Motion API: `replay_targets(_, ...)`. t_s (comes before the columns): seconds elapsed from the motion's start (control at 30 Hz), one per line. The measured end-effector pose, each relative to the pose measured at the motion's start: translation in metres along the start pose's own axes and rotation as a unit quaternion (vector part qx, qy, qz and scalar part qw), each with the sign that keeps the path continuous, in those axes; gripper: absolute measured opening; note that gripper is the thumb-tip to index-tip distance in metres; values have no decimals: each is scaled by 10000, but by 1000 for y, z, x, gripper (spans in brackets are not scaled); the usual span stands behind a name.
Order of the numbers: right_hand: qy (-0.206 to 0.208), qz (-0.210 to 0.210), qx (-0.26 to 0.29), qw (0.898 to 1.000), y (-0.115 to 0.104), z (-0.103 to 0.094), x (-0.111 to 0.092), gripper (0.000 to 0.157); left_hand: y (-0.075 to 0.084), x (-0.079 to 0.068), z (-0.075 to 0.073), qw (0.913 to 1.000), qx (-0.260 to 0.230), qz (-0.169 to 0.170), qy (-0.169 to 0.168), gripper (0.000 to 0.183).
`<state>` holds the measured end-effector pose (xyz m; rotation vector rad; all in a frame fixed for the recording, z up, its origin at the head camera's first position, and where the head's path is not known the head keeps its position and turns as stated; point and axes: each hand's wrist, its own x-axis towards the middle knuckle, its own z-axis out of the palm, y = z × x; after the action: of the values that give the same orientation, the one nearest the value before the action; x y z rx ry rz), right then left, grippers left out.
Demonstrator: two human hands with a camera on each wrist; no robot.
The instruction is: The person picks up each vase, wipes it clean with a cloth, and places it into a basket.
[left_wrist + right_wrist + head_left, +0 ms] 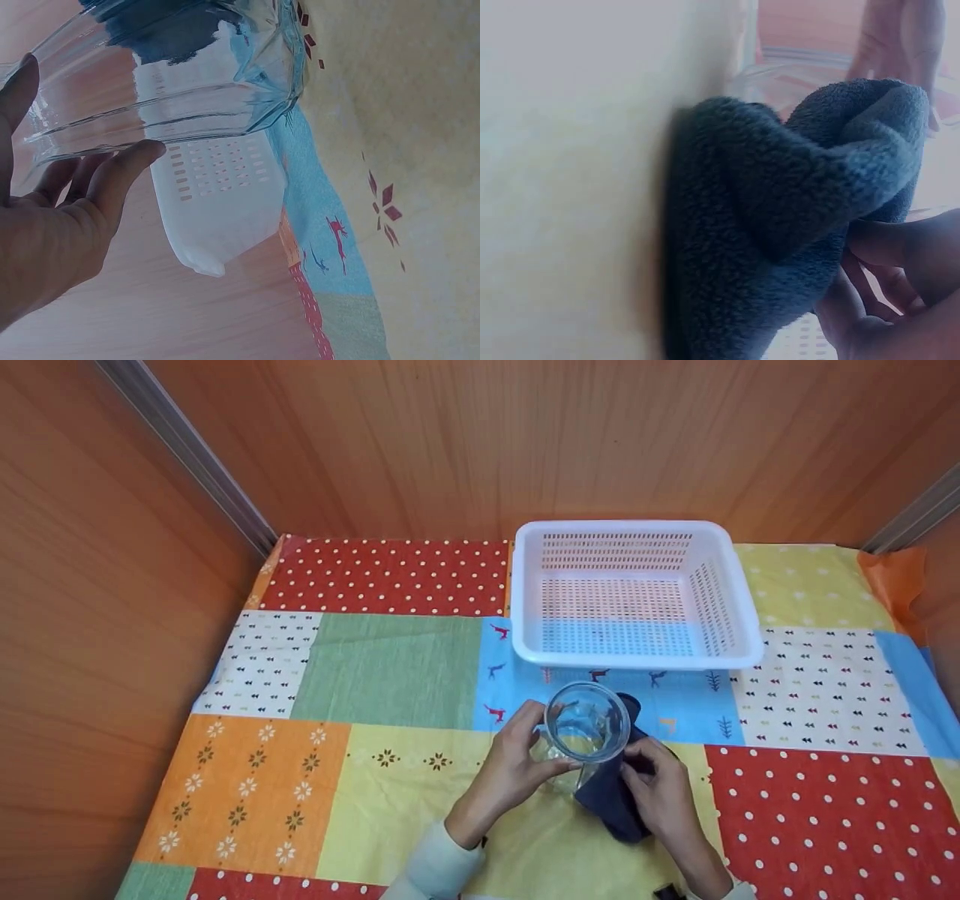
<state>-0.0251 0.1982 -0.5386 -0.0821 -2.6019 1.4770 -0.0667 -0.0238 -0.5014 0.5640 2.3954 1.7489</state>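
Note:
A clear glass jar (587, 722) with a round open mouth is held upright over the table in front of the basket. My left hand (511, 761) grips it from the left, thumb near the rim and fingers around the far side; the left wrist view shows the glass wall (202, 112) between thumb and fingers. Against the jar's right side lies a dark blue-grey fluffy cloth (611, 802), pinched by my right hand (664, 787). In the right wrist view the cloth (765, 202) hangs in folds from thumb and fingers and hides much of the glass.
A white perforated plastic basket (637, 658) stands behind the jar, near the back wall. A patchwork-patterned cloth (390, 667) covers the table. Wood-grain panels (450, 450) enclose the table at the back and both sides.

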Motion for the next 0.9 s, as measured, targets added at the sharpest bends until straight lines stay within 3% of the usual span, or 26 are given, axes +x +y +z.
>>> replay_targets(0.37, -40, 189, -67, 9998, -1, 0, 1, 21, 0, 1, -1, 9999, 84, 48, -60, 61)
replay_targets(0.77, 132, -86, 409, 9990, -35, -10, 0, 22, -1, 0, 0, 9999, 120, 80, 17, 61)
replay_targets(0.9, 119, -8, 390, 9992, -40, -11, 0, 21, -2, -1, -1, 9999, 143, 94, 0, 61)
